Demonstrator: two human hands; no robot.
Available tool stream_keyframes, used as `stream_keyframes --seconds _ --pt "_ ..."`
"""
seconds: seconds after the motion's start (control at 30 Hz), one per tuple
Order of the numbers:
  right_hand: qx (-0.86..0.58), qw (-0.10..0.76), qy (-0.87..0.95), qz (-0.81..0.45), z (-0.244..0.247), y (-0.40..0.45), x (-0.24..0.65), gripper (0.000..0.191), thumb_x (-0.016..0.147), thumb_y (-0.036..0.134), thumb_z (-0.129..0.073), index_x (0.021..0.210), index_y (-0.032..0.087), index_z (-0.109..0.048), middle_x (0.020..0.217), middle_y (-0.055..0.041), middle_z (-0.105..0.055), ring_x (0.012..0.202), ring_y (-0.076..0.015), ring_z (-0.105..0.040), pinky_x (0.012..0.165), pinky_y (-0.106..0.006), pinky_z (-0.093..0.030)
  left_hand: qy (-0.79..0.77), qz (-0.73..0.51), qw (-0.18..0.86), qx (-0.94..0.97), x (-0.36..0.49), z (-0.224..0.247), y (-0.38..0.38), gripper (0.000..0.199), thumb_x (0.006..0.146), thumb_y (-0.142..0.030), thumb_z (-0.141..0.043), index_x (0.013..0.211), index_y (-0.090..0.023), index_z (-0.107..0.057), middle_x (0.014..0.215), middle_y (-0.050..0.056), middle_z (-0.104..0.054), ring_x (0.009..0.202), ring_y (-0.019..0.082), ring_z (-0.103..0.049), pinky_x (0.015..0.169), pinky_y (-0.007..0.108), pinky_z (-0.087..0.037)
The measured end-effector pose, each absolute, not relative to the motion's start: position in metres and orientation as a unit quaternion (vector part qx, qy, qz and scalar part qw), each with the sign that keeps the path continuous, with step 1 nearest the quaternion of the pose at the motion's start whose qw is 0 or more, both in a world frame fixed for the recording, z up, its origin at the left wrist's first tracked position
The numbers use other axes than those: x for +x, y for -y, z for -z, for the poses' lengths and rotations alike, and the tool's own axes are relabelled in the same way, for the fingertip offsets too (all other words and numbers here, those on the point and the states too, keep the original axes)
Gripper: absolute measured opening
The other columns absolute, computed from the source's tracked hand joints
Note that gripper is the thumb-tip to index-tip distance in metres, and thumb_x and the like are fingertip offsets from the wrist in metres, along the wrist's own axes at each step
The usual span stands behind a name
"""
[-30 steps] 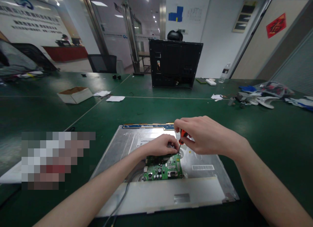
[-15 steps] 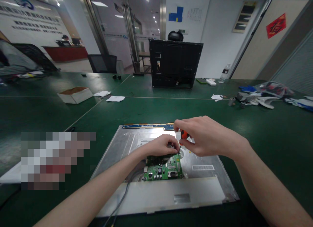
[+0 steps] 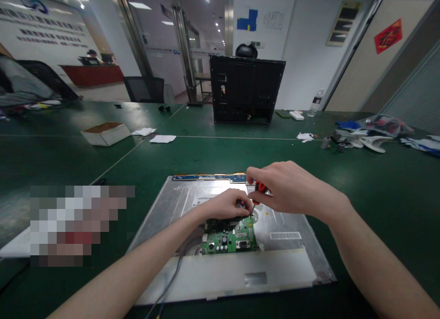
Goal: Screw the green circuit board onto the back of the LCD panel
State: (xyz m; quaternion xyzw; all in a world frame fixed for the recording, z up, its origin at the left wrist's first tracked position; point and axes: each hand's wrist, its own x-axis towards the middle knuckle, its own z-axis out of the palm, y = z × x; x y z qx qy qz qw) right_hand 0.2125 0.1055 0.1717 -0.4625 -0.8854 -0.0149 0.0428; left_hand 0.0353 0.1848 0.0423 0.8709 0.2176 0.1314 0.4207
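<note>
A silver metal panel (image 3: pixel 285 268) lies on the green table, with a green circuit board (image 3: pixel 228 241) on its middle. My right hand (image 3: pixel 278 186) is closed round the orange and black handle of a small screwdriver (image 3: pixel 261 188); the shaft points down to the board's upper right corner. Beside that tip, the fingers of my left hand (image 3: pixel 232 203) are bent together at the board's upper edge. Whatever they may hold there is too small to make out. A blue circuit strip (image 3: pixel 206 177) runs along the panel's far edge, and a grey cable (image 3: pixel 176 273) crosses its left part.
A black monitor housing (image 3: pixel 246 90) stands at the table's far side. An open white box (image 3: pixel 107 134) and papers (image 3: pixel 162 139) lie back left. Metal parts (image 3: pixel 345 136), a plastic bag (image 3: pixel 385 124) and a bottle (image 3: pixel 316 103) are at the right. A pixelated patch covers the left.
The fingers of my right hand have shifted slightly round the screwdriver handle, with the thumb a little higher. My left hand has stayed in place.
</note>
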Motion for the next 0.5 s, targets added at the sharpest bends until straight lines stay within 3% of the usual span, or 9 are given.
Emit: stream_keyframes --seconds 0.5 --pt "-0.427 0.063 0.902 -0.019 -0.173 -0.1021 0.2129 0.012 0.088 0.019 -0.05 0.098 0.019 -0.055 0.089 -0.0015 -0.064 0.068 -0.0146 -0.053 0.054 -0.028 -0.028 -0.223 -0.133 0.423 0.868 0.0363 -0.0403 -0.1854 0.011 0.074 -0.008 -0.067 0.079 -0.016 -0.073 0.078 0.0 -0.071 0.076 0.017 -0.064 0.072 0.024 -0.046"
